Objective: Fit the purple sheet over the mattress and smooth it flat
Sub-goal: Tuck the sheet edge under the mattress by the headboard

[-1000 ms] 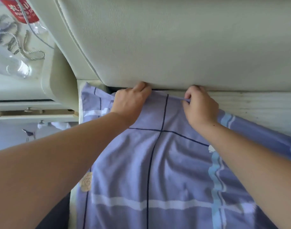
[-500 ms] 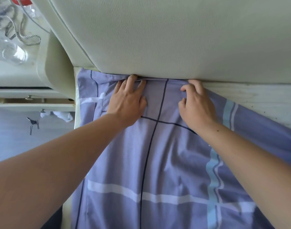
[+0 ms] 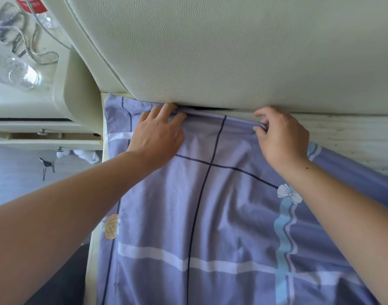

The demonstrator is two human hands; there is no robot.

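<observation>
Purple sheet (image 3: 210,216) over mattress (image 3: 353,133), top edge at headboard (image 3: 232,51) gap. Left hand (image 3: 157,133) flat, fingers straight, pressing edge in; right hand (image 3: 281,137) pinches hem. I judge risk: hard rightward pull drags tucked part out, sets diagonal creases.

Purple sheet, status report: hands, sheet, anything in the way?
Left hand flat on purple sheet, pressing its top edge at headboard. Right hand pinching that edge. Sheet wrinkled; bare white surface exposed beyond right hand. Headboard overhangs the edge.
</observation>
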